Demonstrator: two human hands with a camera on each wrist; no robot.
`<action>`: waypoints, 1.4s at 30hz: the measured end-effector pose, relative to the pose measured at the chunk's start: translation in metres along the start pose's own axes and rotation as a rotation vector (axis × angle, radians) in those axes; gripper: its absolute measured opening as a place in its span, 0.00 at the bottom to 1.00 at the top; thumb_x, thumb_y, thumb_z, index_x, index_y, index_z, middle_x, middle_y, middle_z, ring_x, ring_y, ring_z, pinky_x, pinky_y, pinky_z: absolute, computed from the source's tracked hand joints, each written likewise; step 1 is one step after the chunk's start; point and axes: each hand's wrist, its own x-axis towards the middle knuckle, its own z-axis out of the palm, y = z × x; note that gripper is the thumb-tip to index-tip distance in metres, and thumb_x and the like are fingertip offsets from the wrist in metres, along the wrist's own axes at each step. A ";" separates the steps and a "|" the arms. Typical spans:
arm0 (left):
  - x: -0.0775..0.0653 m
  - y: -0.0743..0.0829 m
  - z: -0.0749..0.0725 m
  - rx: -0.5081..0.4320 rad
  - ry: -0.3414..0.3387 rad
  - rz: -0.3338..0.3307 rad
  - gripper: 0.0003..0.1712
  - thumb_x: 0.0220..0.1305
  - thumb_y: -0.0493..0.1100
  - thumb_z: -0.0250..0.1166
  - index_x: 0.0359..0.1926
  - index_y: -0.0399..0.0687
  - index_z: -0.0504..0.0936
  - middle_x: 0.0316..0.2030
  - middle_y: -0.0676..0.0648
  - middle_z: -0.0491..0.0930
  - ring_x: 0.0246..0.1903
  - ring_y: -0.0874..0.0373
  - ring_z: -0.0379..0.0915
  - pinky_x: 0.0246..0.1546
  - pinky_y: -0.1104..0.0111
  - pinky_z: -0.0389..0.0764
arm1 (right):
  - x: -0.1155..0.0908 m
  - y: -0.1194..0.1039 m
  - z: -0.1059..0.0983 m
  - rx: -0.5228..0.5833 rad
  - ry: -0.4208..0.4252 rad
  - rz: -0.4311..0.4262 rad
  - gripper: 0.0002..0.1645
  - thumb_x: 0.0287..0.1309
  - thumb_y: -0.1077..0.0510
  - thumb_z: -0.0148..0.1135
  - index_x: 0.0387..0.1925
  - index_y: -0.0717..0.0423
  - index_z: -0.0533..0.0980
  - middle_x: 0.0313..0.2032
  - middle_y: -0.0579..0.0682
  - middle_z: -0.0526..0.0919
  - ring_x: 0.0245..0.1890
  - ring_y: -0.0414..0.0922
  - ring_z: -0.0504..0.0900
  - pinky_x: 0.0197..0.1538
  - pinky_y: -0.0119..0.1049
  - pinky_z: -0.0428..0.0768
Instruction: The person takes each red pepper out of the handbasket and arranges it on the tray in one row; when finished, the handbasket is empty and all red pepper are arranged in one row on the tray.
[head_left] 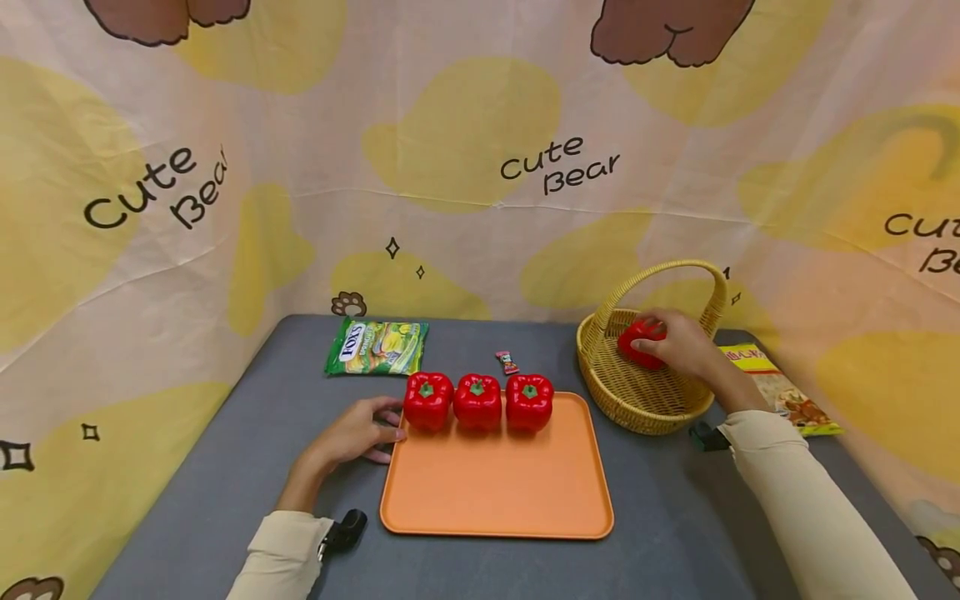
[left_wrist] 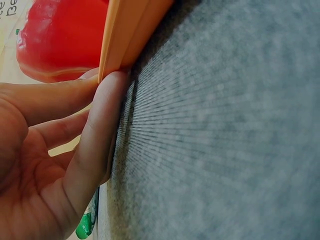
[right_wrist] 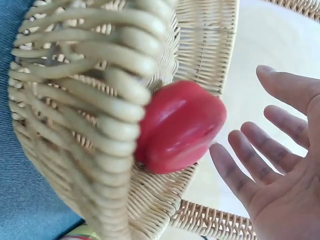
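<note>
Three red bell peppers, among them the left one (head_left: pixel 428 402), stand in a row along the far edge of an orange tray (head_left: pixel 498 487). At that tray's left rim, my left hand (head_left: pixel 365 431) pinches the edge between thumb and finger, as the left wrist view shows up close. Another red bell pepper (right_wrist: pixel 182 127) lies inside a wicker basket (head_left: pixel 648 408) on the right. My right hand (right_wrist: pixel 282 155) is over the basket beside this pepper, fingers spread and fairly straight; the right wrist view shows a gap between most of the hand and the pepper.
A green candy bag (head_left: pixel 378 347) lies at the back left of the grey table (head_left: pixel 315 550). A small wrapped candy (head_left: pixel 507 362) is behind the tray. Right of the basket, partly behind my right arm, lies a yellow food packet (head_left: pixel 783 392). The basket's handle (head_left: pixel 660 268) arches high.
</note>
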 end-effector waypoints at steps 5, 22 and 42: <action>-0.001 0.001 0.000 0.000 -0.001 0.002 0.35 0.69 0.34 0.69 0.74 0.30 0.69 0.53 0.36 0.78 0.40 0.54 0.82 0.35 0.57 0.92 | 0.006 0.006 -0.001 -0.009 -0.014 0.027 0.38 0.70 0.52 0.68 0.72 0.70 0.69 0.64 0.74 0.75 0.63 0.70 0.75 0.64 0.67 0.78; -0.002 0.002 0.000 -0.009 0.005 -0.006 0.34 0.70 0.34 0.68 0.73 0.30 0.69 0.53 0.36 0.78 0.41 0.54 0.81 0.35 0.57 0.92 | 0.013 0.020 0.011 0.031 -0.025 0.056 0.43 0.65 0.54 0.72 0.73 0.71 0.67 0.66 0.75 0.75 0.63 0.70 0.75 0.64 0.64 0.78; -0.001 0.002 0.002 -0.013 0.006 -0.016 0.34 0.69 0.34 0.69 0.73 0.30 0.70 0.52 0.36 0.78 0.41 0.53 0.81 0.36 0.58 0.92 | 0.011 0.027 0.019 0.003 -0.083 0.050 0.45 0.56 0.57 0.78 0.71 0.70 0.70 0.62 0.75 0.76 0.58 0.68 0.78 0.61 0.64 0.81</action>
